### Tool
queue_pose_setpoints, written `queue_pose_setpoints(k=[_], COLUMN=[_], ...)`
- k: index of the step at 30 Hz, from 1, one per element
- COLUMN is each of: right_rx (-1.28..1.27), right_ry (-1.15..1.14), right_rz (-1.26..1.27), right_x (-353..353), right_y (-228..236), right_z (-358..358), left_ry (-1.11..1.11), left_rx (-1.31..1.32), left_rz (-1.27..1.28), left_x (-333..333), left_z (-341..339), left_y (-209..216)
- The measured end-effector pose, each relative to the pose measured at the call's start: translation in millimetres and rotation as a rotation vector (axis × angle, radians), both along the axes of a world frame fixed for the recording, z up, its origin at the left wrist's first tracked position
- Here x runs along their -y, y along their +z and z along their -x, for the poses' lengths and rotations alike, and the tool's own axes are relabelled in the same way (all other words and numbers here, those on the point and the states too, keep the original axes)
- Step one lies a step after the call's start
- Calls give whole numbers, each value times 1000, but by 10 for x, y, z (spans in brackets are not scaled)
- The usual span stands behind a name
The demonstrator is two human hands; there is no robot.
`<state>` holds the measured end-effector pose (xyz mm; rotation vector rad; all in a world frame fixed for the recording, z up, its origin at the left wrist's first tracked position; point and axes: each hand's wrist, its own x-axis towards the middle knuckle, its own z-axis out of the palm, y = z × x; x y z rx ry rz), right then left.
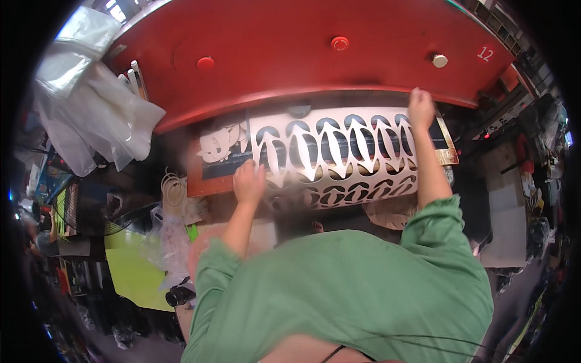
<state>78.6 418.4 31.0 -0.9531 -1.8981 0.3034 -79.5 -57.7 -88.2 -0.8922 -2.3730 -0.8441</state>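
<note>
A white sheet [304, 161] with rows of curved cut-out holes is stretched between my hands over the work bed at the red machine. My left hand [248, 183] is closed on the sheet's left edge. At its far right corner, my right hand [422, 110] pinches the edge, higher up than the left. The sheet's near part bends down toward me. Dark bed and metal strips show through the holes. Several loose white cut pieces [218, 145] lie on the bed left of the sheet, beyond my left hand.
The red machine front [266, 60] spans the far side, with a red knob [340, 43], another red button [206, 63] and a pale button [440, 60]. Clear plastic bags [115, 115] hang at left. A yellow-green sheet [136, 266] and a coiled cord [174, 187] sit nearer left.
</note>
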Motion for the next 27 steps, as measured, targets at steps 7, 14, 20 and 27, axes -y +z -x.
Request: queue_pose_setpoints(k=[7,14,20,27], right_rx=[-47,-181,-151,275], right_ry=[258,-39,233,428], right_rz=[373,192,307,402], right_x=[-1458,-1216,-1364,491], right_y=[447,654,629,-582], right_z=[399,351,246,-94], left_ry=[38,19,35,6], left_rx=[73,113,109,167], left_rz=[41,43,59,40], left_x=[-260,-289,-253,-173], left_z=[339,424,367,324], left_y=[36,-47,-53,-24])
